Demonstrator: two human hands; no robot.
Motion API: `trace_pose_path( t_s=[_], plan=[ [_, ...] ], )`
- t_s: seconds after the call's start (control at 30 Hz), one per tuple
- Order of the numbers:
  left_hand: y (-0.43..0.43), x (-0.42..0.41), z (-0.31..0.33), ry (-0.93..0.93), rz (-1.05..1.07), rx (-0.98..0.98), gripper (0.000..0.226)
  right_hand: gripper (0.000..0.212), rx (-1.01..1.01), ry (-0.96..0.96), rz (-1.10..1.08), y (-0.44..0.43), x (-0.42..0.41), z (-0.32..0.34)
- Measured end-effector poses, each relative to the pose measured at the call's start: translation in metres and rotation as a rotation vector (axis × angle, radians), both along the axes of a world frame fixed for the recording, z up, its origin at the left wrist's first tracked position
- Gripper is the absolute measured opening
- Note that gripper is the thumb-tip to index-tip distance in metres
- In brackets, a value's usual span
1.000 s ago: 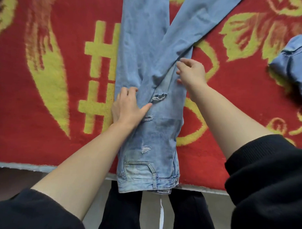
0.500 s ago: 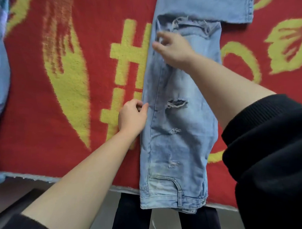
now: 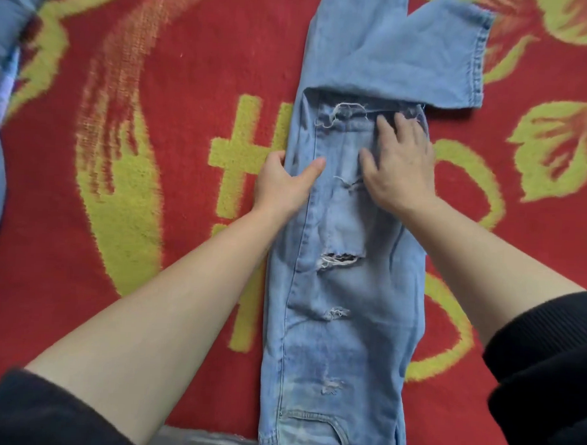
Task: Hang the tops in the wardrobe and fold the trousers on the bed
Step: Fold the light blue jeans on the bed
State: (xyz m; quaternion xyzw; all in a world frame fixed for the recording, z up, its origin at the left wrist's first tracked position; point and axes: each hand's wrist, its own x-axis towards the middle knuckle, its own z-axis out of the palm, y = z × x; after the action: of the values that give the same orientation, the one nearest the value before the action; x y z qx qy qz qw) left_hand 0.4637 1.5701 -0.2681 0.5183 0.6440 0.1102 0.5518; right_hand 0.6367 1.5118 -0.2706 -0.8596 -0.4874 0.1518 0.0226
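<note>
While left hand (image 3: pixel 285 183) pinches the frayed denim jeans (image 3: pixel 349 291), right hand (image 3: pixel 398 169) spread flat, fuzzy red blanket (image 3: pixel 190 85) beneath.

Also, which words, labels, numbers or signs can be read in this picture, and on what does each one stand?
No word, brand or number can be read.
Red blanket: a yellow cross-shaped sign, half hidden under the jeans, cannot be read whole.
Jeans: no label shows.

Soft, even light fills the view, bright and without glare. Faint shadows lie under the right hand (image 3: pixel 398 169) and along the right edge of the jeans (image 3: pixel 349 291). Fine detail is slightly smeared, most on the blue cloth (image 3: pixel 1 79) at far left, and wide-angle distortion bends the edges.
</note>
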Motion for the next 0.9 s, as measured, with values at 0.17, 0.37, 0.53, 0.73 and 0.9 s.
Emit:
trace_pose_path(
  t_s=[0.17,0.37,0.53,0.73,0.9],
  plan=[
    [0.047,0.034,0.002,-0.248,0.117,-0.12,0.033,0.069,0.112,-0.102,0.023,-0.002,0.016,-0.022],
    [0.111,0.068,0.006,-0.455,0.231,-0.287,0.042,0.055,0.4,-0.058,-0.225,0.024,0.048,-0.042],
    [0.169,0.108,-0.003,-0.494,0.136,-0.296,0.046,0.052,0.367,-0.189,-0.213,0.026,0.052,-0.064],
    [0.223,0.155,0.003,-0.562,0.212,-0.337,0.051,0.05,0.389,-0.18,-0.166,0.026,0.056,-0.065],
    [0.264,0.171,0.031,-0.637,0.282,-0.093,0.028,0.048,0.374,-0.159,-0.162,0.027,0.057,-0.064]
  ],
)
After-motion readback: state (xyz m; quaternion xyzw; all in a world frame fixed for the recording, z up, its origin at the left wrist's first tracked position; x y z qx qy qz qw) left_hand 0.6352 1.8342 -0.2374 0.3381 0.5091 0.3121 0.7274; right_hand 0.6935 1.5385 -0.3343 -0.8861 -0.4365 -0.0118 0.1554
